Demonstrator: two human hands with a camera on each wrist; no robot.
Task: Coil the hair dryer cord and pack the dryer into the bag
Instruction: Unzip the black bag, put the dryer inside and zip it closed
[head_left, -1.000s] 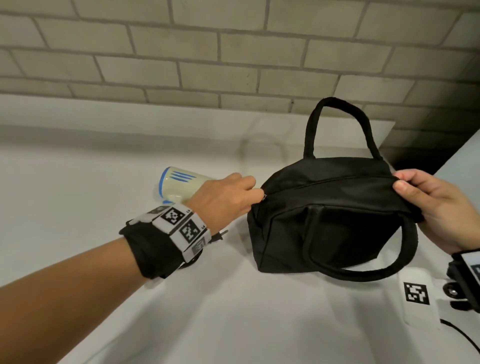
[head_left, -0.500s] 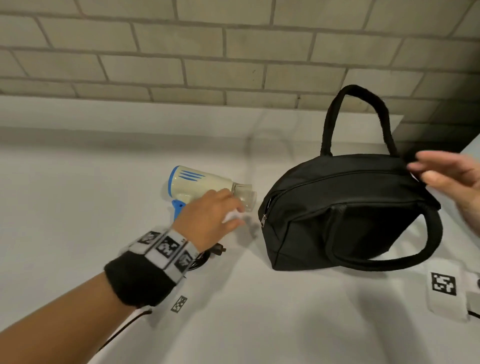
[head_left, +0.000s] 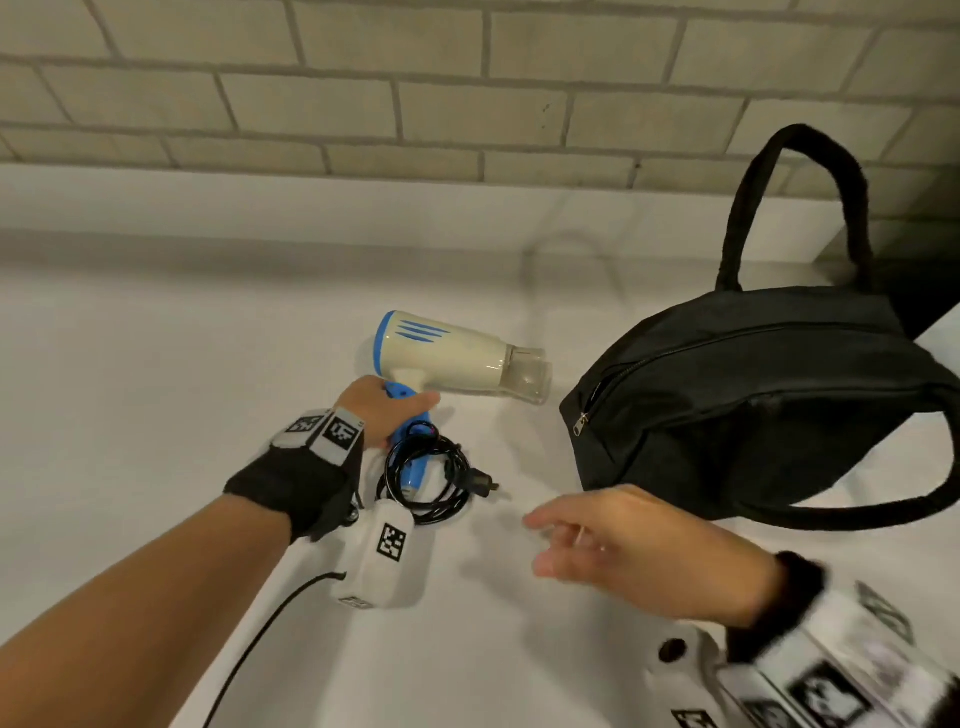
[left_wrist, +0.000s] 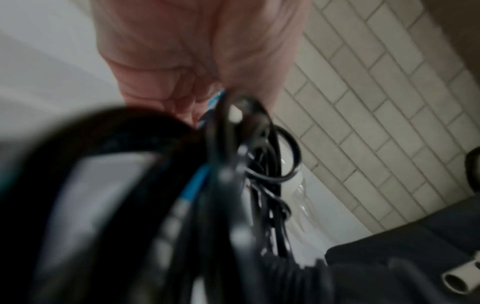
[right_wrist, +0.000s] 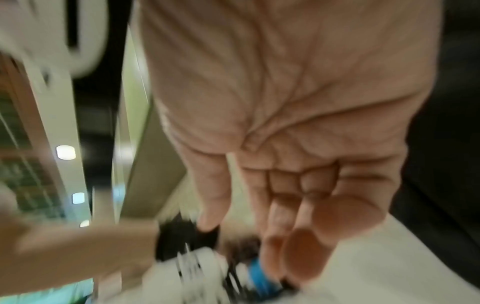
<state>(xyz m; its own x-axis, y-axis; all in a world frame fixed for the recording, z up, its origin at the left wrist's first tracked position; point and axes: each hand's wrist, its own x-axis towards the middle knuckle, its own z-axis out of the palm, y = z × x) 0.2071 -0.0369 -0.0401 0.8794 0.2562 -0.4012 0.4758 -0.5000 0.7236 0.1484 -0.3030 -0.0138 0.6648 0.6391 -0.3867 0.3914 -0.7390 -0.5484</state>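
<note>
A cream hair dryer with a blue handle lies on the white table, nozzle pointing right at the bag. Its black cord sits coiled around the handle, plug sticking out to the right. My left hand grips the handle; in the left wrist view the fingers curl round blue plastic with cord loops in front. My right hand hovers, blurred and empty, fingers loosely out, just right of the coil; its palm shows bare. The black bag stands at the right, zip pull at its left end.
A white tagged block with a thin black cable lies on the table close behind my left wrist. A brick wall and a low white ledge run along the back. A dark gap opens behind the bag.
My left hand left the bag's zip end and came down onto the dryer handle. My right hand let go of the bag's right end and swung left toward the coiled cord.
</note>
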